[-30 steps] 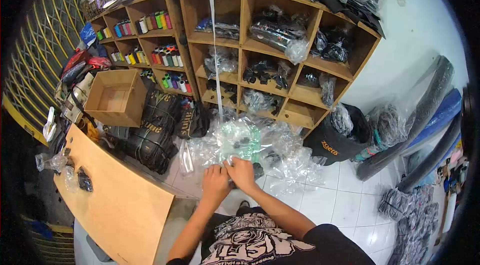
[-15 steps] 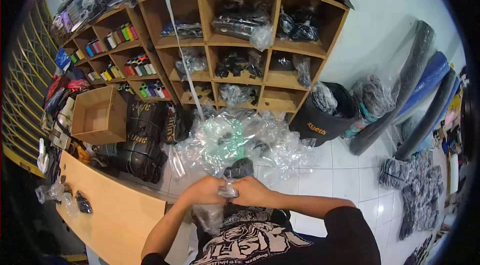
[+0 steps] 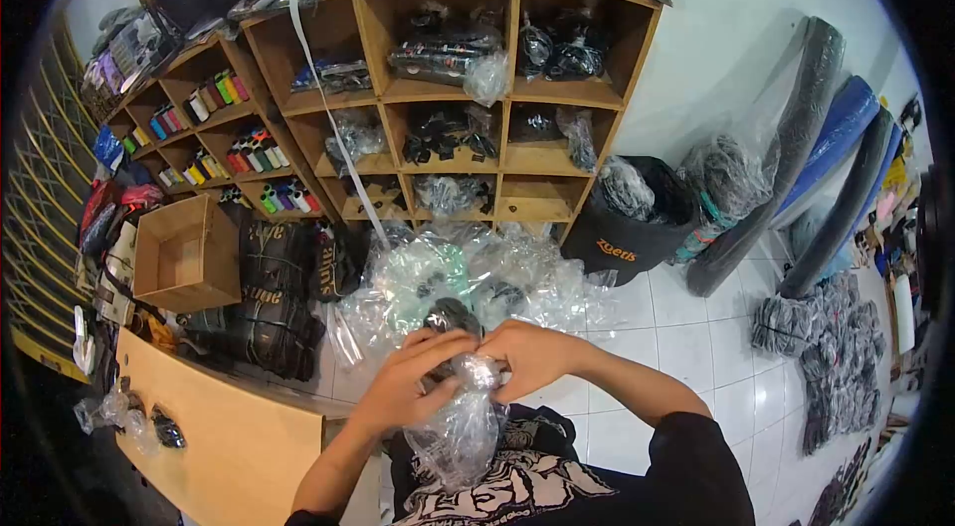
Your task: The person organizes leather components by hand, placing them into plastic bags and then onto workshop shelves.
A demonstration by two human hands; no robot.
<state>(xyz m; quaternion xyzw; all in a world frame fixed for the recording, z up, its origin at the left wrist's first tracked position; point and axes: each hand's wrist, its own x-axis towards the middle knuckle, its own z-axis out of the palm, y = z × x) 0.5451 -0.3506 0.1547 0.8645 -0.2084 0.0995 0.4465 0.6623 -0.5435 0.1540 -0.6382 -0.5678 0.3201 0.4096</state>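
In front of my lap, both hands work on a clear plastic bag [image 3: 460, 435], its loose part hanging crumpled toward my shirt. My left hand [image 3: 410, 379] curls around the bag's gathered middle, thumb on the near side and fingers across the top. From the right, my right hand [image 3: 529, 357] pinches the same bunched plastic with its fingertips. Just beyond my fingers a dark rounded bundle [image 3: 453, 315] shows, partly covered by my left hand.
A heap of clear plastic bags [image 3: 537, 292] lies on the tiled floor ahead, below a wooden cubby shelf [image 3: 507, 98]. At left are a light wooden table [image 3: 219, 437] and an open cardboard box [image 3: 189, 253]. A black bin [image 3: 632, 228] and wrapped rolls [image 3: 766, 168] stand at right.
My hands have moved apart from close-set fists, and the left fingers have opened out around the bag. The plastic has come up higher between them. The view has shifted slightly.
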